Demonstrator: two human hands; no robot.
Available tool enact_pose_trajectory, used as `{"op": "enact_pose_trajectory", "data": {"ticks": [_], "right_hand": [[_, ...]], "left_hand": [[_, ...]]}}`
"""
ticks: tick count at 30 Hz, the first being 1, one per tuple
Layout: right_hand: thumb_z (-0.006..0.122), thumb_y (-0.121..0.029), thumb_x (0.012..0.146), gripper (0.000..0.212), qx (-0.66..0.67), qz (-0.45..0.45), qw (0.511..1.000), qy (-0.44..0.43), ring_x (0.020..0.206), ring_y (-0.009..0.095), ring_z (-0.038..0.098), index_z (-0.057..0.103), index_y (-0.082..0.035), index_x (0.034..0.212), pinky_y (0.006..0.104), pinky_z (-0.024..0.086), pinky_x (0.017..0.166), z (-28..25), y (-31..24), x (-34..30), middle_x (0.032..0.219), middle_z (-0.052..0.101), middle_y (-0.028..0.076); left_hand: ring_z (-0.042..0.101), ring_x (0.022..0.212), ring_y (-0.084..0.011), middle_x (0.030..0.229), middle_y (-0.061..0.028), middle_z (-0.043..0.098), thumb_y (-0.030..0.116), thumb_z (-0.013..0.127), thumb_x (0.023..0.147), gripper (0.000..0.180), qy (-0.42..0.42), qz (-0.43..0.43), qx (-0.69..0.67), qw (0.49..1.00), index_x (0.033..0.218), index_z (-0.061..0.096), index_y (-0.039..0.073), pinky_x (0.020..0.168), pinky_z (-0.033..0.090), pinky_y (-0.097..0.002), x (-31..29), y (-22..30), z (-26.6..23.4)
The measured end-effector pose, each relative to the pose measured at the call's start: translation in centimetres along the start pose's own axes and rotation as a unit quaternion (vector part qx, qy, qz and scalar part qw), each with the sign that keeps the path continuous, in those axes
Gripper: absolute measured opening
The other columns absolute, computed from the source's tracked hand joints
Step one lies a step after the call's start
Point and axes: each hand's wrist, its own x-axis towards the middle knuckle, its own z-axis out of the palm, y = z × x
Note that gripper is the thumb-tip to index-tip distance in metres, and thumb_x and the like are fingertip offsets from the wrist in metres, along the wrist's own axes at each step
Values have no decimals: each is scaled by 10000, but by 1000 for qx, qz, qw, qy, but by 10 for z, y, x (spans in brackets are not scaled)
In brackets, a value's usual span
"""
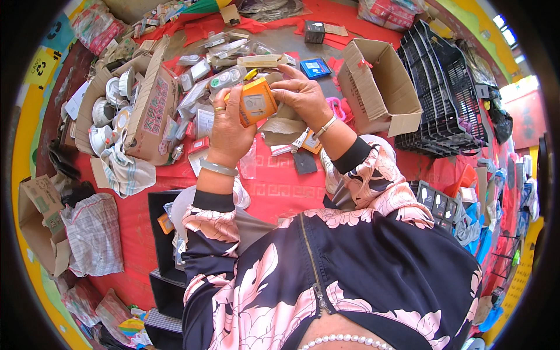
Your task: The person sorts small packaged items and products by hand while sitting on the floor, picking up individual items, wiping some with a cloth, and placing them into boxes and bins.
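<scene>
A small orange box (258, 103) with a picture on its face is held up in front of me, slightly tilted. My left hand (229, 131) is closed round its left side, thumb along the edge. At its right edge are the bent fingers of my right hand (304, 98), which appear to pinch the box there; the exact contact is partly hidden. Beneath and behind it lies a heap of clear plastic packs (227, 77) and small boxes. A blue box (315, 68) lies just beyond my right hand.
On the left, an open carton (153, 119) holds round white fixtures, with a striped cloth (125, 166) over its edge. An open carton (382, 87) and a black plastic crate (440, 87) stand at right. Red sheeting (280, 189) covers the floor.
</scene>
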Motion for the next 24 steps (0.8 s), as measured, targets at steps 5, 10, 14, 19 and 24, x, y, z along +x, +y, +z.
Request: {"op": "enact_pose_trajectory", "data": {"ticks": [5, 10, 14, 19, 24], "right_hand": [[727, -90, 711, 219, -4, 11, 1000, -16, 1044, 194, 521, 695, -27, 918, 279, 443, 862, 2, -1, 0, 1254, 470, 134], [708, -104, 746, 156, -30, 1, 999, -17, 892, 134, 558, 690, -14, 873, 255, 459, 770, -4, 2, 1, 1016, 592, 82], [697, -118, 766, 140, -75, 62, 991, -88, 751, 90, 560, 671, -2, 841, 228, 460, 683, -14, -4, 4, 802, 626, 34], [637, -137, 817, 148, -157, -40, 984, -77, 691, 112, 553, 617, -7, 887, 256, 453, 624, -13, -1, -1, 751, 611, 59], [621, -131, 816, 115, -302, -96, 949, -1, 624, 173, 534, 601, -19, 833, 274, 440, 595, -9, -6, -7, 689, 569, 97]], "left_hand": [[474, 1048, -331, 1155, -183, 409, -40, 701, 584, 736, 3, -11, -2, 1000, 1252, 400, 39, 881, 433, -363, -5, -4, 1], [493, 1043, -294, 1152, -149, 438, -30, 701, 590, 713, -10, -20, -39, 999, 1242, 421, 36, 895, 429, -345, -5, -7, 1], [500, 1045, -283, 1143, -148, 454, -25, 699, 596, 699, -77, -21, -70, 994, 1237, 428, 37, 884, 436, -335, -6, -11, -9], [526, 1039, -264, 1129, -151, 494, 1, 726, 587, 710, -92, -27, -88, 992, 1234, 438, 41, 868, 444, -319, -6, -9, -16], [550, 1005, -246, 1114, -142, 517, 29, 765, 560, 748, -117, -60, -123, 984, 1234, 441, 19, 874, 440, -314, -5, -7, -15]]}}
